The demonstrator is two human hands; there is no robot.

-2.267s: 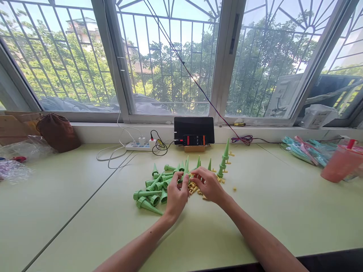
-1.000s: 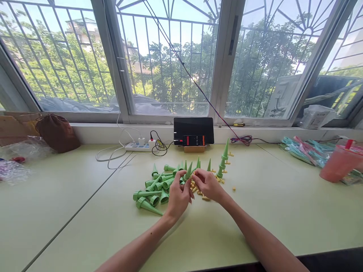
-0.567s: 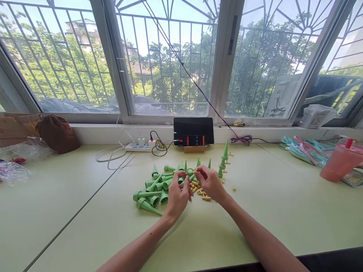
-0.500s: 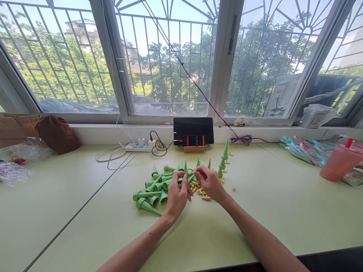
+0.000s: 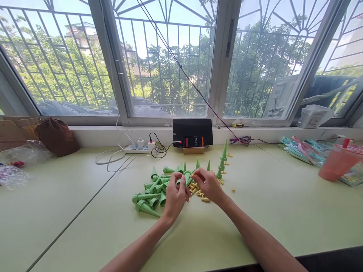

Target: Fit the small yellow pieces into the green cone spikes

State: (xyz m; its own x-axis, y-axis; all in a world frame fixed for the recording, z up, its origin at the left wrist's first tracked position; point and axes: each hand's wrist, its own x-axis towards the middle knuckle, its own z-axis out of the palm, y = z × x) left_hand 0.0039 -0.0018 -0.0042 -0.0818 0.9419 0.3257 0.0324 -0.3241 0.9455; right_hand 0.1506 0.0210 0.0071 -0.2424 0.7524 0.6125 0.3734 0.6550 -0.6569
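Observation:
My left hand (image 5: 176, 194) is closed round a green cone-shaped spike (image 5: 187, 176) above the middle of the table. Close beside it, the fingers of my right hand (image 5: 208, 184) pinch a small yellow piece (image 5: 193, 175) against the spike's side. Several green spikes (image 5: 144, 207) lie in a pile to the left of my left hand. Beneath and between the hands are several yellow T-shaped pieces (image 5: 204, 199). A stack of green spikes (image 5: 221, 164) with yellow pieces sticking out stands behind my right hand.
A phone (image 5: 194, 141) leans on a dark tablet (image 5: 193, 126) at the back. Left of it lies a power strip (image 5: 136, 149) with cables. A pink cup (image 5: 334, 164) and plastic packets stand at the right; a brown pouch (image 5: 56, 136) is at the left.
The green spike between my hands has tilted, so its round open end no longer faces the camera. Both hands stay close together. The view has shifted slightly.

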